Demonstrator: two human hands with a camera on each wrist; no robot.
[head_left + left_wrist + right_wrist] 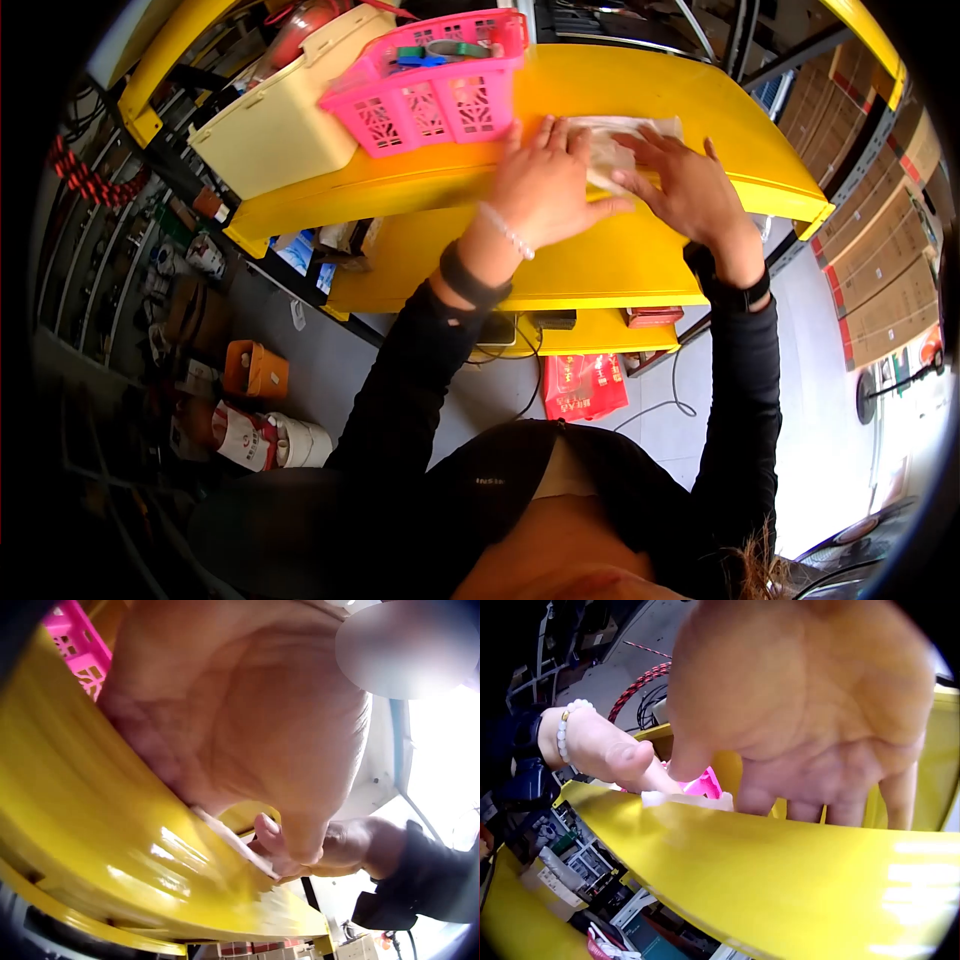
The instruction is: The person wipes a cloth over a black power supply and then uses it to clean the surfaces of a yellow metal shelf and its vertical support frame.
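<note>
A pale, flat, folded cloth-like piece point(610, 155) lies on the yellow upper shelf point(640, 80). My left hand point(545, 185) spreads over its left side, fingers pointing away from me and blurred. From the other side my right hand point(690, 190) reaches onto it, fingers straight and thumb held apart. The right wrist view shows the right palm point(802, 697) with fingertips down behind the shelf's front edge, beside the white edge of the piece point(686, 800). In the left wrist view the left palm point(247, 712) hides most of the piece.
Left of my hands, a pink basket point(420, 100) with tape rolls stands on the shelf next to a cream bin point(270, 125). Lower yellow shelves point(440, 270) sit beneath. A red bag point(585, 388) lies low down. Cardboard boxes point(890, 250) are stacked at right.
</note>
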